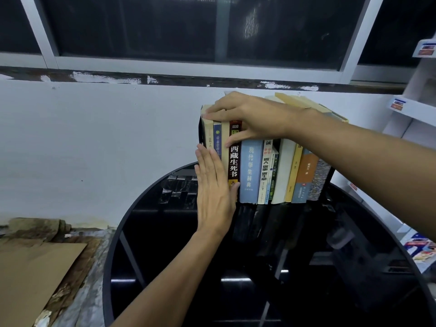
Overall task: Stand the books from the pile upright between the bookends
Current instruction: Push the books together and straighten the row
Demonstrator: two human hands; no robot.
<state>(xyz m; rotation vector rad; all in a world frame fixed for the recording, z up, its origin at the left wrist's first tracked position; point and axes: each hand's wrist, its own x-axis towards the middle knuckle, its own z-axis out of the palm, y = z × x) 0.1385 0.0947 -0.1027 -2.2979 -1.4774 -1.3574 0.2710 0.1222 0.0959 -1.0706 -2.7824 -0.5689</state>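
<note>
A row of several books (250, 171) stands upright on the round black glass table (146, 232), near the white wall. A black bookend (201, 133) shows at the row's left end, and another (330, 178) at the right end. My left hand (215, 187) lies flat with straight fingers against the spines of the leftmost books. My right hand (250, 116) reaches over the row, fingers on the tops of the left books and thumb on the dark red spine (234, 161). The rightmost books lean to the right. No pile is in view.
The white wall and a dark window stand right behind the books. Cardboard (30, 265) lies on the floor at the lower left. A white shelf unit (415, 109) with small boxes stands at the right edge.
</note>
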